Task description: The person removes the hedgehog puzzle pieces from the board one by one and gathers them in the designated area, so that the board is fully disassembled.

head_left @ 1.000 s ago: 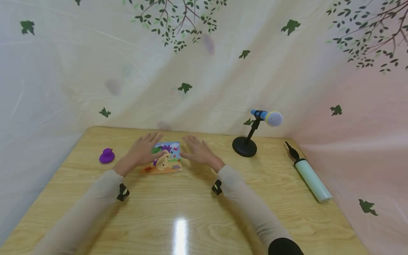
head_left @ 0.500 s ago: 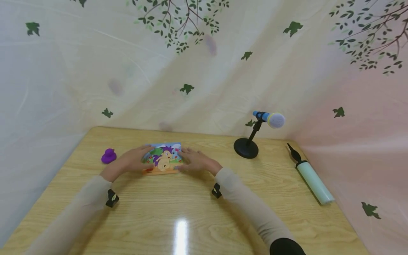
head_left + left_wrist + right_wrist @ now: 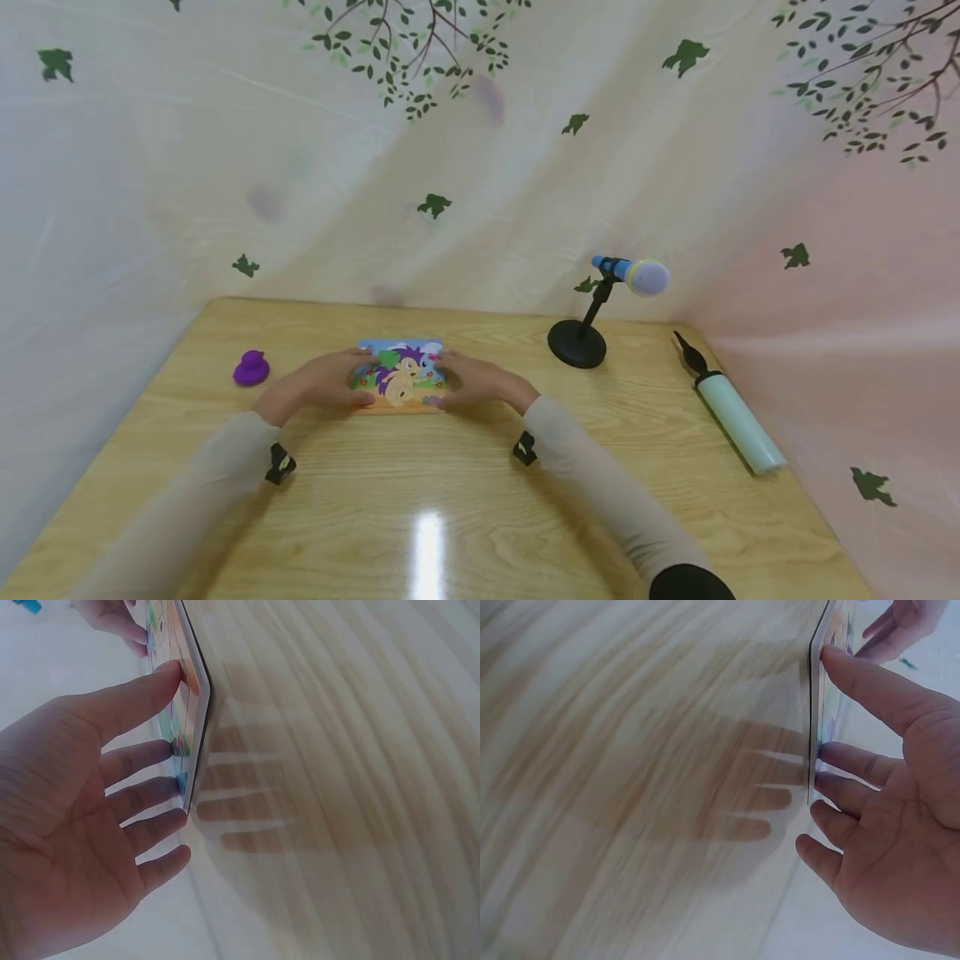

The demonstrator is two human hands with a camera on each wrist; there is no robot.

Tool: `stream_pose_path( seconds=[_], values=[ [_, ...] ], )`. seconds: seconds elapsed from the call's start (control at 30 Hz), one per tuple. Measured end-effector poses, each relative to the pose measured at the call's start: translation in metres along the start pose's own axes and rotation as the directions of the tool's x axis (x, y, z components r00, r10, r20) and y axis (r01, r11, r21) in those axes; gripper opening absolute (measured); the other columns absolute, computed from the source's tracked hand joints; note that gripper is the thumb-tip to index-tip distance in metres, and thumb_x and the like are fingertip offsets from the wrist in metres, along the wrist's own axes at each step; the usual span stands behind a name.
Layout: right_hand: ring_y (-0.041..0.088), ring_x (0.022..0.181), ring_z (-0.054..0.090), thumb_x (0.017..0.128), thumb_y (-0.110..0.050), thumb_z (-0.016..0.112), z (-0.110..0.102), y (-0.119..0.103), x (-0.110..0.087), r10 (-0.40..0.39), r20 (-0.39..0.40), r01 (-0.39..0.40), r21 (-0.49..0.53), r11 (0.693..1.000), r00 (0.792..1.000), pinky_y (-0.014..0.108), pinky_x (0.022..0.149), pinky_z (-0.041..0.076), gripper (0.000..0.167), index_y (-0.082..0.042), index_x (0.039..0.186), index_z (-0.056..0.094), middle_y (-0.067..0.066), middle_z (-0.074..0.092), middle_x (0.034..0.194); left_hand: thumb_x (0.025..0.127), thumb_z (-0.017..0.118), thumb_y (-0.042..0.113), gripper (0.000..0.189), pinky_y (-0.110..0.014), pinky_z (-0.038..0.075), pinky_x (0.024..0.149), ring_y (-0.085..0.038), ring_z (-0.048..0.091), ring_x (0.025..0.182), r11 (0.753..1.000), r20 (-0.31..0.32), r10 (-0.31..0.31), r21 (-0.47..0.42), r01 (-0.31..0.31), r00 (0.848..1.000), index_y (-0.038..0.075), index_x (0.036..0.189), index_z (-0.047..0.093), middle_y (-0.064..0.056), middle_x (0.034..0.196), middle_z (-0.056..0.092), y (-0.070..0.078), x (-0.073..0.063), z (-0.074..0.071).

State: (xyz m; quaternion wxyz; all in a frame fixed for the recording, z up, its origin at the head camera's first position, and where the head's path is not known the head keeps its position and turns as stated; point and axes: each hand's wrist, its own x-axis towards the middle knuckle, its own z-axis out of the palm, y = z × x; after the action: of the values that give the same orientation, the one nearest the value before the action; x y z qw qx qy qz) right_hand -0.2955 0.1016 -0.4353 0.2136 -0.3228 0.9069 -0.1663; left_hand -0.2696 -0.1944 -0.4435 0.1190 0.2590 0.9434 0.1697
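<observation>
The picture board [image 3: 402,379] lies flat on the bench [image 3: 360,500], directly between your left hand [image 3: 327,383] and your right hand [image 3: 480,382]. Neither is nearer: each meets its own side edge, fingers spread and fairly straight, thumb and some fingertips touching without a pinch. The board looks wider across than deep, though this slanted view leaves its true long axis uncertain.

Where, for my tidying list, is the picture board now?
In the head view, the picture board is left of centre, between the left hand and right hand, with the purple duck farther left.
</observation>
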Motion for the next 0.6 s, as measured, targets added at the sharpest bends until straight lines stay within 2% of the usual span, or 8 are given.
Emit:
stream_pose_path(
  seconds=[0.2, 0.37, 0.6],
  values=[
    [0.028, 0.151, 0.035, 0.091, -0.035, 0.076, -0.006, 0.023, -0.024, 0.031, -0.032, -0.03, 0.041, 0.999, 0.999, 0.044, 0.124, 0.029, 0.077, -0.006, 0.154, 0.041, 0.012, 0.04, 0.161, 0.094, 0.071, 0.037, 0.069, -0.062, 0.031, 0.117, -0.052, 0.035, 0.145, 0.998, 0.002, 0.06, 0.017, -0.06, 0.998, -0.002, 0.147, 0.049, -0.032, 0.155, 0.041, 0.025, 0.023, 0.009],
    [0.031, 0.151, 0.036, 0.088, -0.035, 0.08, -0.012, 0.039, -0.045, 0.067, -0.054, -0.067, -0.007, 0.998, 0.996, 0.046, 0.124, 0.03, 0.079, -0.005, 0.152, 0.045, 0.013, 0.041, 0.161, 0.094, 0.071, 0.037, 0.068, -0.059, 0.033, 0.118, -0.049, 0.037, 0.145, 0.996, -0.002, 0.091, 0.018, -0.09, 0.996, -0.001, 0.147, 0.05, -0.03, 0.154, 0.043, 0.051, 0.04, 0.015],
    [0.035, 0.147, 0.041, 0.085, -0.04, 0.081, -0.017, 0.057, -0.072, 0.076, -0.072, -0.082, -0.076, 0.994, 0.994, 0.049, 0.121, 0.034, 0.081, -0.001, 0.148, 0.05, 0.017, 0.043, 0.158, 0.093, 0.073, 0.04, 0.071, -0.055, 0.032, 0.12, -0.044, 0.037, 0.148, 0.998, 0.047, 0.062, -0.005, -0.062, 0.997, 0.003, 0.15, 0.049, -0.023, 0.158, 0.042, 0.084, 0.058, 0.022]
  ],
)
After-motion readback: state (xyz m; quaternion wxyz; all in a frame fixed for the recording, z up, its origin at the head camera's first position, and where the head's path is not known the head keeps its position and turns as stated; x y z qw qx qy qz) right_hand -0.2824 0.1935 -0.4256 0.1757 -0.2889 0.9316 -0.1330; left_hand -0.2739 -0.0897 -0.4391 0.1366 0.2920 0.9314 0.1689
